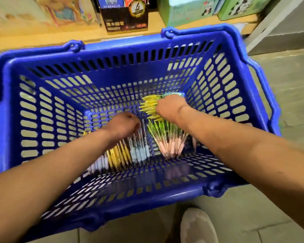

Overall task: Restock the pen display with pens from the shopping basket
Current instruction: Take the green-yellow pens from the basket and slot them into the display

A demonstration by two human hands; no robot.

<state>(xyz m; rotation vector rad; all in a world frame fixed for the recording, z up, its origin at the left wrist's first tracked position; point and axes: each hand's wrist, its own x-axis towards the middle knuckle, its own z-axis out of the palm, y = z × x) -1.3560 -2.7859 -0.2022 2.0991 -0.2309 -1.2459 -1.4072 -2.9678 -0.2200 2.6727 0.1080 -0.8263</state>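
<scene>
A blue slotted shopping basket point(42, 71) fills the view, and both my arms reach down into it. On its floor lie several bunches of pens: yellow ones point(148, 106), green-and-pink ones point(167, 137), clear-and-pale-blue ones point(139, 151), gold ones point(118, 156) and white ones point(98, 163). My right hand point(170, 106) grips the yellow bunch at the far right of the floor. My left hand point(123, 124) is curled over the tops of the clear and gold pens; its fingers are hidden, so its hold is unclear. The pen display is not in view.
Behind the basket runs a wooden shelf edge point(88, 37) with a dark product box point(126, 20), green panda boxes point(188, 11) and colourful packs point(42, 13). Grey floor tiles point(288, 81) lie to the right. A pale shoe point(197, 227) shows below the basket.
</scene>
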